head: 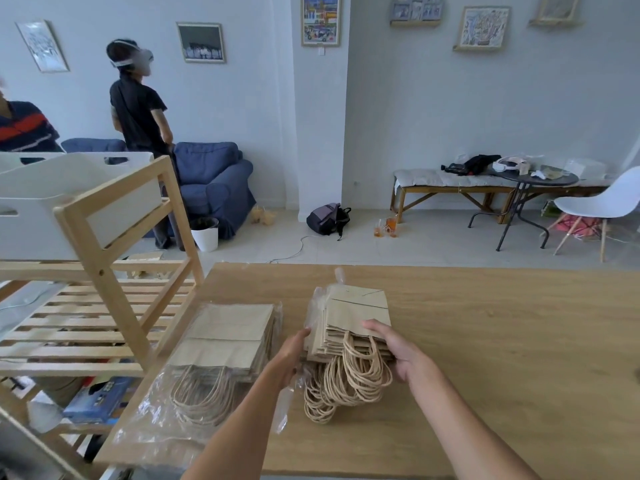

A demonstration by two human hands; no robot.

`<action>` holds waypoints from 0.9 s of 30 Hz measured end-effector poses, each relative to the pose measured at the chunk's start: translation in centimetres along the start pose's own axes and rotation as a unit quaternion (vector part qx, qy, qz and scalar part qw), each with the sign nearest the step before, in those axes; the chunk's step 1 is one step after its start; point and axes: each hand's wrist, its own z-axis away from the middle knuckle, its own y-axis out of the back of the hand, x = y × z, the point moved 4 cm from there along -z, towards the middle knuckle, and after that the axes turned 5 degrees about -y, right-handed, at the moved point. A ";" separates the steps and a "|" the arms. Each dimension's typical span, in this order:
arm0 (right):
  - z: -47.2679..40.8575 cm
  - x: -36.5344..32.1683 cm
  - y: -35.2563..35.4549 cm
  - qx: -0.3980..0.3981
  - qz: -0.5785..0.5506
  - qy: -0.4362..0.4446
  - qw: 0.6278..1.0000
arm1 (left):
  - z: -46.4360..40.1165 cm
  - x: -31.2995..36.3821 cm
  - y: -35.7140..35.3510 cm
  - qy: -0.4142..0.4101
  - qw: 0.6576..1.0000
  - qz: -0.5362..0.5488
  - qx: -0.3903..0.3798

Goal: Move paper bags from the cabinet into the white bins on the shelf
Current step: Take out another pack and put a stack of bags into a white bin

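A stack of brown paper bags (355,315) with twisted rope handles lies on the wooden cabinet top (502,341), partly in a clear plastic wrapper. My right hand (398,351) grips the stack's right side, thumb on top. My left hand (289,355) holds the left side along with the wrapper. A second stack of paper bags (225,337), sealed in plastic, lies to the left. White bins (52,188) sit on the top of the wooden shelf (104,271) at the left.
The shelf's lower slatted level stands beside the cabinet. Two people stand beyond the shelf near a blue sofa (214,181). A backpack (327,218), a bench, a round table (535,178) and a white chair (602,206) are across the room.
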 end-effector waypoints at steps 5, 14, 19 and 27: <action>3.5 -2.8 0.9 -0.015 -0.002 0.031 0.999 | 2.2 2.3 -0.7 -0.018 0.996 -0.085 -0.013; 7.6 -7.7 -2.3 -0.115 -0.063 0.056 0.990 | 4.5 6.5 0.9 -0.092 0.989 -0.111 -0.031; 6.8 -8.8 -7.8 -0.138 -0.008 0.054 0.989 | 6.6 10.9 3.0 -0.101 0.984 0.140 -0.052; 5.4 -10.2 -18.2 -0.177 0.004 0.048 0.983 | 7.8 13.8 12.2 -0.142 0.980 0.129 0.045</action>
